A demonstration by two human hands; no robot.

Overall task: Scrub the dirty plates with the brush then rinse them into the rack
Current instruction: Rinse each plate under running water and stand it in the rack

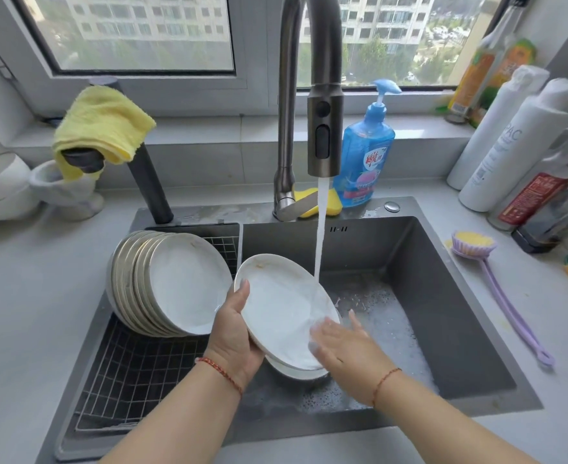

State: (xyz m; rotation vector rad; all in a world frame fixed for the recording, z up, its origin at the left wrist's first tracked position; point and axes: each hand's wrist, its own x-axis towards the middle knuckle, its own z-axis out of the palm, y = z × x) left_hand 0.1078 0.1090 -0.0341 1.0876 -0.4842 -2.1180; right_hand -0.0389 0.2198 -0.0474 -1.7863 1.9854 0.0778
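Blue soap bottle (366, 155) behind sink; yellow cloth (103, 123) on spout.

- rack (135, 373): near half bare wire, open from above; far half blocked by leaning plate stack (172, 283)
- sink basin (443, 316) right side open, only suds on floor
- faucet (322, 122) and its stream hang over basin centre
- brush (496, 289) on right counter, clear all round

Bright daylight floods through the window (142, 31); soft shadows only, right hand (339, 339) motion-blurred (wide-angle bending the edges), bottles (517, 139) soft.
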